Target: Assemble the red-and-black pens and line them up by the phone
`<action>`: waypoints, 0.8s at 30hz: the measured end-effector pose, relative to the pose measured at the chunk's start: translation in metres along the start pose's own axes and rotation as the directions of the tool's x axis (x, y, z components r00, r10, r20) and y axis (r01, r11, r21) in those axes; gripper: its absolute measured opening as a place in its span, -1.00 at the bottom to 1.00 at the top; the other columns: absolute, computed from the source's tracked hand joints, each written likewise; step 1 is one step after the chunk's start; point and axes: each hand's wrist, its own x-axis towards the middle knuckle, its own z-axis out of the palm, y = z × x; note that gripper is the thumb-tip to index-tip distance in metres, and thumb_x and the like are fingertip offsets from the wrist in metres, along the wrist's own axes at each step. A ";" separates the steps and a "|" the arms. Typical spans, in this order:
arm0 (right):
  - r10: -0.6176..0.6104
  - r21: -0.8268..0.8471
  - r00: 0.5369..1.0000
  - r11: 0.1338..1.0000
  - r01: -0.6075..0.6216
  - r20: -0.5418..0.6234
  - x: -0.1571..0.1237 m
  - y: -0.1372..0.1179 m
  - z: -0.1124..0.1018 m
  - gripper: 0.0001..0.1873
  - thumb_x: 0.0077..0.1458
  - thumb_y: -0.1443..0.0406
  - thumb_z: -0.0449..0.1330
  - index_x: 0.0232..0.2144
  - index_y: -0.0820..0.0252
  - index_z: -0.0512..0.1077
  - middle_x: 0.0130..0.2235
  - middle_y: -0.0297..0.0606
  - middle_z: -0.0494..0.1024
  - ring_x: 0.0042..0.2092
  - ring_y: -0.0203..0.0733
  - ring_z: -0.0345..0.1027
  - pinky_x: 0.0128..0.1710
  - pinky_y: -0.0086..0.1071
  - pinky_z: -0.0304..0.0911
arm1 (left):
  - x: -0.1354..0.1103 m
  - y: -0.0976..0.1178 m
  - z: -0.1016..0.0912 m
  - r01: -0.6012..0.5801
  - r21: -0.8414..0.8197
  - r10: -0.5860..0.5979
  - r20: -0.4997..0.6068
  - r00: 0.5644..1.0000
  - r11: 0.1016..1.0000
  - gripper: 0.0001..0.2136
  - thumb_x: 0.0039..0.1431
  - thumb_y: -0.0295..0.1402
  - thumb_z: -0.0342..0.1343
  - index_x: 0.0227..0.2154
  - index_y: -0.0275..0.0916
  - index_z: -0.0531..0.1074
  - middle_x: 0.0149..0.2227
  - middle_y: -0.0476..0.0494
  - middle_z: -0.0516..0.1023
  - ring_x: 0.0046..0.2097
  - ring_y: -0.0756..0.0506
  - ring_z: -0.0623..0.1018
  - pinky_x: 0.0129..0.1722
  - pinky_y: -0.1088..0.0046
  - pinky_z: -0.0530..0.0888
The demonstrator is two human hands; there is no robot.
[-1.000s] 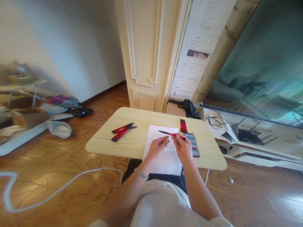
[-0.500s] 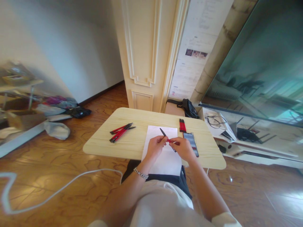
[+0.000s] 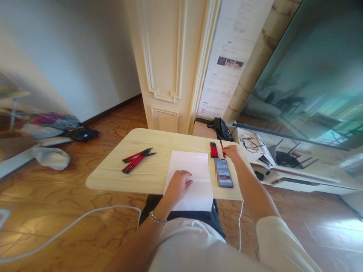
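Observation:
My right hand (image 3: 231, 151) pinches a red and black pen (image 3: 222, 146) at the table's far right, just to the right of a row of several red pens (image 3: 214, 150) lying side by side. My left hand (image 3: 180, 183) rests over the sheet of white paper (image 3: 190, 162), its fingers loosely bent and apart, with nothing in them. Below the row lies a phone (image 3: 224, 172) with its screen up. On the left side of the table, several more red and black pens (image 3: 138, 160) lie in a loose, crossed pile.
The pale wooden table (image 3: 110, 166) has rounded corners. Behind it stand a cream panelled door (image 3: 161, 56) and a black bag (image 3: 222, 128). A white cable (image 3: 70, 224) crosses the floor at left. A low white cabinet (image 3: 300, 181) is on the right.
My right hand has carried the pen from above the paper to the right, beside the row. My left hand has let go of the pen and lowered over the paper. The view shifted slightly.

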 end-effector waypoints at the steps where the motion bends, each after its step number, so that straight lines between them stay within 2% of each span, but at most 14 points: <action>1: 0.027 -0.023 1.000 0.999 -0.027 0.015 0.005 0.002 0.003 -0.76 -0.14 0.25 0.28 -0.36 0.24 0.58 -0.41 -0.16 0.59 -0.34 -0.13 0.44 -0.37 -0.39 0.25 | 0.000 0.000 0.000 -0.003 0.016 0.003 0.006 1.000 1.000 -0.81 0.07 -0.45 0.13 -0.22 -0.22 0.48 -0.19 -0.16 0.53 -0.09 -0.16 0.44 -0.01 0.26 0.34; 7: 0.104 -0.109 0.991 0.990 -0.095 0.083 0.020 0.006 0.020 -0.77 -0.16 0.27 0.29 -0.36 0.23 0.58 -0.34 -0.11 0.59 -0.27 -0.10 0.44 -0.35 -0.41 0.23 | -0.001 -0.004 0.003 -0.017 0.049 0.014 0.058 0.998 0.999 -0.82 0.04 -0.47 0.17 -0.25 -0.23 0.48 -0.21 -0.15 0.53 -0.12 -0.15 0.42 -0.03 0.27 0.32; 16: 0.092 -0.146 0.991 0.986 -0.078 0.094 0.014 0.001 0.030 -0.76 -0.15 0.20 0.30 -0.41 0.23 0.57 -0.39 -0.13 0.57 -0.30 -0.10 0.43 -0.37 -0.42 0.21 | -0.001 -0.004 0.005 0.006 0.047 -0.007 0.036 0.999 0.999 -0.83 0.03 -0.48 0.15 -0.27 -0.24 0.49 -0.24 -0.14 0.53 -0.12 -0.15 0.43 -0.05 0.27 0.33; 24: 0.056 -0.126 0.993 0.991 -0.043 0.103 0.008 0.000 0.031 -0.72 -0.09 0.14 0.26 -0.38 0.22 0.59 -0.38 -0.13 0.59 -0.30 -0.11 0.44 -0.39 -0.43 0.18 | 0.003 -0.004 0.005 0.007 0.059 -0.010 0.039 0.999 0.998 -0.86 0.03 -0.46 0.16 -0.30 -0.23 0.49 -0.25 -0.15 0.53 -0.14 -0.17 0.44 -0.05 0.26 0.34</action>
